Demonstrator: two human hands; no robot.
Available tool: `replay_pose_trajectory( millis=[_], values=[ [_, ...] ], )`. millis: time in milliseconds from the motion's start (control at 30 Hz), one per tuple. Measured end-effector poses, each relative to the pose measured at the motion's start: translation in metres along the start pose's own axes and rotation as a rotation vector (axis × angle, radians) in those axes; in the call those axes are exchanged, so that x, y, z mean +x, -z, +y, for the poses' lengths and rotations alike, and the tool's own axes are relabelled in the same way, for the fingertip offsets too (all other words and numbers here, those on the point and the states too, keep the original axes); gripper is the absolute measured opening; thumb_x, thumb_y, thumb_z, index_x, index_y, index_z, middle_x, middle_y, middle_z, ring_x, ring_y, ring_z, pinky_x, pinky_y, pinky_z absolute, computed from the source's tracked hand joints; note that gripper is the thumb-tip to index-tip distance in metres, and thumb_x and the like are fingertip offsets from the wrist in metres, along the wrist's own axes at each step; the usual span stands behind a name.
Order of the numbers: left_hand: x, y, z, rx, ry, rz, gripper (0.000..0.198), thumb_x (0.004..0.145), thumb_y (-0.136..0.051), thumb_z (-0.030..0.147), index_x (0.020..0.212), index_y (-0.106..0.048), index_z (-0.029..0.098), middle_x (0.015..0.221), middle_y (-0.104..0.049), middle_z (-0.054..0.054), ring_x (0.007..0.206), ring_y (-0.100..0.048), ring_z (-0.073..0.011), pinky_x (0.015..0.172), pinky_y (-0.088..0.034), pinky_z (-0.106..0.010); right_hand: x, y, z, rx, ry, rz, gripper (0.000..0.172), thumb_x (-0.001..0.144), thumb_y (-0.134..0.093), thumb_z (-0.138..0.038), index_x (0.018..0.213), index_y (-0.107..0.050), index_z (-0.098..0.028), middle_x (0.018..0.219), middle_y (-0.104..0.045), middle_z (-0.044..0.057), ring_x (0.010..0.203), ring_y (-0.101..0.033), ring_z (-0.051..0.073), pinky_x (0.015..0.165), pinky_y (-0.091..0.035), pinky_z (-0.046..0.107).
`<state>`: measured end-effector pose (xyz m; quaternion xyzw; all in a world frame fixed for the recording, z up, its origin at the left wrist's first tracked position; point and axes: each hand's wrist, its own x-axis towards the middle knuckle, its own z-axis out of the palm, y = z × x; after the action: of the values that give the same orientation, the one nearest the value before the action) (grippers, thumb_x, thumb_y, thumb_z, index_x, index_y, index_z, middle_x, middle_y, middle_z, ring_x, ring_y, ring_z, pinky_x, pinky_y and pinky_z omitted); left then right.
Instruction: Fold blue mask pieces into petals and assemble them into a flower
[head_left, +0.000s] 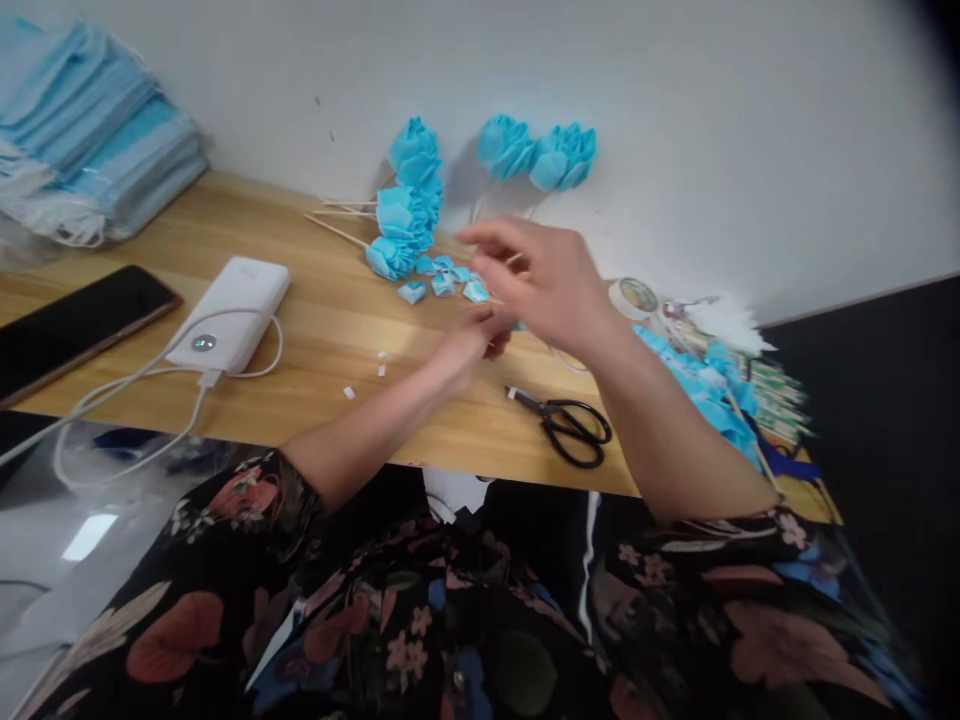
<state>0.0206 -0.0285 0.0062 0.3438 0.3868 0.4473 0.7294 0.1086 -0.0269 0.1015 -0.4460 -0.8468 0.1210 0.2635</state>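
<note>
My left hand (pixel 489 328) is closed low over the table, its fingers curled and partly hidden. A speck of blue shows beside it, too small to name. Just above, my right hand (pixel 544 275) is bent with curled fingers, slightly blurred; what it pinches, if anything, I cannot make out. Small folded blue paper pieces (pixel 412 291) lie beyond the left hand. Behind them, blue paper flowers on sticks (pixel 405 215) are heaped on the table. Two more blue flowers (pixel 564 157) lean at the wall. Black-handled scissors (pixel 574 430) rest below my right wrist.
A white power bank (pixel 232 315) with a cable and a dark phone (pixel 82 325) lie at left. Stacked blue masks (pixel 90 120) fill the back left corner. On the right are a tape roll (pixel 634 297) and crumpled blue paper (pixel 701 385). Tiny white scraps (pixel 349 393) dot the table.
</note>
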Motion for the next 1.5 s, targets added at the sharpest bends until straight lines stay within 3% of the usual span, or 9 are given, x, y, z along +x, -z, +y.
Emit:
replay_pose_trajectory(
  millis=[167, 333, 567, 700, 867, 1233, 1300, 1400, 1500],
  values=[
    [-0.011, 0.002, 0.005, -0.079, -0.055, -0.068, 0.018, 0.087, -0.065, 0.019, 0.072, -0.055, 0.017, 0.059, -0.054, 0.004, 0.048, -0.047, -0.0062, 0.05, -0.033, -0.021, -0.052, 0.026, 0.067, 0.392, -0.349, 0.296, 0.031, 0.089, -0.062, -0.037, 0.114, -0.073, -0.022, 0.1, -0.075, 0.005, 0.091, -0.068, 0.018, 0.076, -0.058, 0.032],
    [-0.011, 0.0, 0.003, 0.0, -0.054, -0.126, 0.02, 0.087, -0.066, 0.022, 0.071, -0.055, 0.017, 0.058, -0.055, 0.003, 0.05, -0.047, -0.0064, 0.051, -0.034, -0.021, -0.088, 0.012, 0.086, 0.764, -0.568, 0.153, 0.032, 0.081, -0.07, -0.043, 0.104, -0.076, -0.021, 0.094, -0.073, 0.005, 0.085, -0.066, 0.015, 0.075, -0.058, 0.031],
    [-0.007, 0.003, -0.003, 0.101, -0.106, -0.126, 0.018, 0.084, -0.07, 0.024, 0.072, -0.059, 0.016, 0.059, -0.056, 0.003, 0.052, -0.048, -0.0062, 0.053, -0.036, -0.021, -0.09, 0.005, 0.08, 0.716, -0.485, -0.068, 0.023, 0.081, -0.071, -0.042, 0.075, -0.067, -0.02, 0.079, -0.065, 0.0, 0.074, -0.059, 0.013, 0.074, -0.054, 0.03],
    [-0.004, 0.005, -0.004, 0.143, -0.139, -0.1, 0.018, 0.082, -0.072, 0.025, 0.072, -0.06, 0.016, 0.06, -0.056, 0.003, 0.052, -0.047, -0.006, 0.053, -0.036, -0.02, -0.085, 0.0, 0.087, 0.583, -0.476, -0.069, 0.026, 0.082, -0.068, -0.041, 0.069, -0.062, -0.02, 0.068, -0.059, -0.002, 0.069, -0.056, 0.013, 0.07, -0.049, 0.029],
    [-0.002, 0.006, -0.003, 0.109, -0.14, -0.045, 0.018, 0.086, -0.07, 0.03, 0.098, -0.065, 0.018, 0.062, -0.057, 0.004, 0.052, -0.048, -0.0079, 0.051, -0.036, -0.021, -0.079, -0.002, 0.092, 0.51, -0.447, -0.043, 0.027, 0.082, -0.064, -0.039, 0.065, -0.055, -0.02, 0.063, -0.054, -0.004, 0.063, -0.051, 0.012, 0.068, -0.043, 0.029],
    [0.0, 0.009, -0.006, 0.302, -0.148, -0.038, 0.016, 0.076, -0.073, 0.027, 0.072, -0.061, 0.018, 0.06, -0.055, 0.004, 0.052, -0.044, -0.0063, 0.055, -0.038, -0.022, -0.079, -0.009, 0.1, 0.544, -0.412, -0.035, 0.026, 0.084, -0.063, -0.041, 0.068, -0.059, -0.02, 0.064, -0.055, -0.003, 0.064, -0.05, 0.012, 0.065, -0.042, 0.029],
    [0.001, 0.009, -0.007, 0.331, -0.177, -0.017, 0.017, 0.077, -0.072, 0.027, 0.069, -0.06, 0.018, 0.058, -0.053, 0.005, 0.052, -0.042, -0.0062, 0.054, -0.037, -0.022, -0.079, -0.011, 0.102, 0.577, -0.398, -0.005, 0.021, 0.083, -0.063, -0.04, 0.082, -0.065, -0.019, 0.066, -0.056, -0.004, 0.063, -0.051, 0.012, 0.066, -0.042, 0.029],
    [0.003, 0.009, -0.007, 0.323, -0.195, 0.027, 0.018, 0.078, -0.07, 0.027, 0.068, -0.058, 0.018, 0.057, -0.052, 0.005, 0.051, -0.042, -0.0062, 0.053, -0.036, -0.022, -0.082, -0.012, 0.101, 0.588, -0.401, 0.1, 0.037, 0.081, -0.065, -0.037, 0.114, -0.066, -0.019, 0.072, -0.062, -0.004, 0.066, -0.054, 0.013, 0.066, -0.044, 0.03],
    [0.003, 0.009, -0.007, 0.307, -0.192, 0.051, 0.017, 0.079, -0.069, 0.027, 0.07, -0.058, 0.018, 0.057, -0.053, 0.004, 0.051, -0.043, -0.0065, 0.052, -0.036, -0.021, -0.087, -0.011, 0.092, 0.464, -0.392, 0.268, 0.028, 0.083, -0.062, -0.031, 0.109, -0.066, -0.02, 0.077, -0.066, -0.002, 0.067, -0.057, 0.013, 0.065, -0.046, 0.029]
  ],
)
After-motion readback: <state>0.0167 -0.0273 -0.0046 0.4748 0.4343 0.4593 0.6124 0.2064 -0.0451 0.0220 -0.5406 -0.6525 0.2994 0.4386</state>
